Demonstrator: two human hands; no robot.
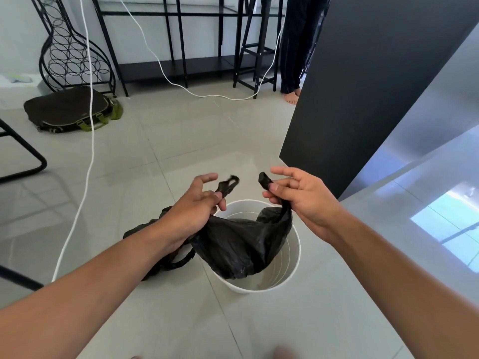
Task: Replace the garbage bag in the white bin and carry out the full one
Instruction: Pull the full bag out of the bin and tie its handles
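Both hands are working directly above the white bin (pixel 291 277): the left hand (pixel 193 208) is pinching one handle of the black bag (pixel 241 244), the right hand (pixel 302 196) is pinching the other, remaining fingers spread loose. The bag is hanging half inside the bin. Probably it is being tied or lifted; drawing the handles together evenly should keep it closed. A second black bag (pixel 155 234) is lying left of the bin, a dark cabinet (pixel 363 86) is crowding the bin's right; open floor (pixel 181 141) lies beyond.
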